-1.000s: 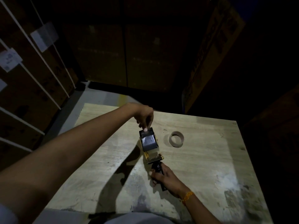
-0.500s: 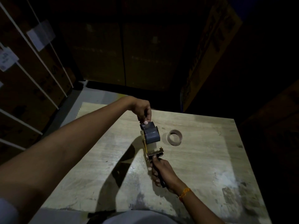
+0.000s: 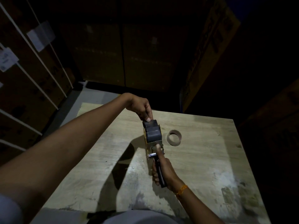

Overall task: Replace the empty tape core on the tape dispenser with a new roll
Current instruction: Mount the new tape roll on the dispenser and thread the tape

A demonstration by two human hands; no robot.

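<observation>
A yellow-and-metal tape dispenser [image 3: 152,148] is held above the wooden table [image 3: 202,159]. My right hand [image 3: 163,170] grips its black handle, thumb stretched forward onto the metal front plate. A dark new tape roll [image 3: 153,134] sits in the dispenser's frame. My left hand [image 3: 142,108] reaches in from the left and pinches the loose end of the tape at the roll's far top edge. The empty cardboard core [image 3: 174,137] lies on the table just right of the dispenser, apart from both hands.
Stacked cardboard boxes with white straps and labels [image 3: 40,35] stand at the left. More dark boxes [image 3: 123,54] rise behind the table, and a tall one [image 3: 208,50] leans at the right. The table surface near me is scuffed with pale patches [image 3: 226,183].
The tape strip that my left hand held stretched up from the roll has gone back down onto it. The dispenser has tipped flatter, and my right thumb has moved forward onto the front plate.
</observation>
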